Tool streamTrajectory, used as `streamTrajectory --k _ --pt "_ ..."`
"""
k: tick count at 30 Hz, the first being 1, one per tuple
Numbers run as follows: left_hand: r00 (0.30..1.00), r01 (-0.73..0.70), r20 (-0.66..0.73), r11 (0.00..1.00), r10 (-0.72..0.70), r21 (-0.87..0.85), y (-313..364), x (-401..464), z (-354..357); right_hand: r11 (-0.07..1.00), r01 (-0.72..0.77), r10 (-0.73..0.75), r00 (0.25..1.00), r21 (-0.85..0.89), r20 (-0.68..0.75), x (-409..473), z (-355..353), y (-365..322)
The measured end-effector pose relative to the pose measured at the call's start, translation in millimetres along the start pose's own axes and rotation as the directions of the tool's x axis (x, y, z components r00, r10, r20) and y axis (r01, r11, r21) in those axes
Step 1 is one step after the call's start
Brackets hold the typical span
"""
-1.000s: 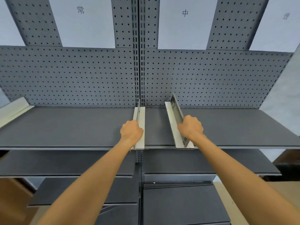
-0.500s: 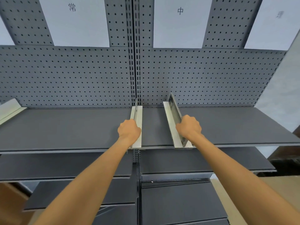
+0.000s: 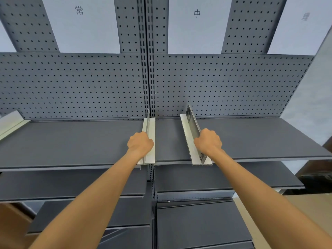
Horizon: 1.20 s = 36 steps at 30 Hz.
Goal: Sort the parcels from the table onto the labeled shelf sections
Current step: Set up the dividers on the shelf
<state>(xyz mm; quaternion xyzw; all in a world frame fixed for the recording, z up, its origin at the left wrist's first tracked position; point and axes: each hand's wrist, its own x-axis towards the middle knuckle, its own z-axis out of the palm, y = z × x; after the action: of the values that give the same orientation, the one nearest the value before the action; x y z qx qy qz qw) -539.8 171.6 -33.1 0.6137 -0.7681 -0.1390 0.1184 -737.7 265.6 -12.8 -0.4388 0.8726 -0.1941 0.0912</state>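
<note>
A dark grey shelf [image 3: 71, 141] backed by pegboard [image 3: 71, 83] carries white section labels [image 3: 80, 24] above. On it stand two pale metal dividers: the left hand [image 3: 140, 143] curls around the left divider [image 3: 150, 126] at the shelf joint, while the right hand [image 3: 207, 141] closes its grip on the tilted right divider [image 3: 190, 126]. No parcel is visible.

Top shelf [image 3: 71, 142]: open room is found left of the centre divider [image 3: 150, 139] and right of the tilted divider [image 3: 193, 135], bounded behind by the pegboard [image 3: 71, 87]. The narrow bay between the two dividers is flanked by the left hand [image 3: 140, 143] and right hand [image 3: 207, 141]. A third divider [image 3: 10, 123] closes the far left end.
</note>
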Motion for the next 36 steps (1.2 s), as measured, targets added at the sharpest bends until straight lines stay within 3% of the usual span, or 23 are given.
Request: streamTrajectory --k 6,13,25,36 --pt "0.994 -0.103 -0.019 0.99 0.105 0.091 14.4 -4.4 -15.3 1.0 0.001 -0.001 1.0 0.006 -0.003 -0.8 -12.5 7.2" --pt "0.949 -0.269 -0.04 0.869 0.313 0.415 56.9 -13.8 -20.3 1.0 -0.008 0.008 0.999 -0.007 -0.039 -5.2 -40.7 42.4" --pt "0.884 -0.448 0.004 0.846 0.467 0.288 137.7 -41.6 22.8 0.995 -0.087 0.081 0.991 -0.051 -0.11 -11.8 -93.7 135.1" --pt "0.874 -0.482 0.073 0.84 0.48 0.25 166.6 -20.5 69.4 0.989 -0.142 0.137 0.985 -0.041 -0.11 16.3 -95.2 172.1"
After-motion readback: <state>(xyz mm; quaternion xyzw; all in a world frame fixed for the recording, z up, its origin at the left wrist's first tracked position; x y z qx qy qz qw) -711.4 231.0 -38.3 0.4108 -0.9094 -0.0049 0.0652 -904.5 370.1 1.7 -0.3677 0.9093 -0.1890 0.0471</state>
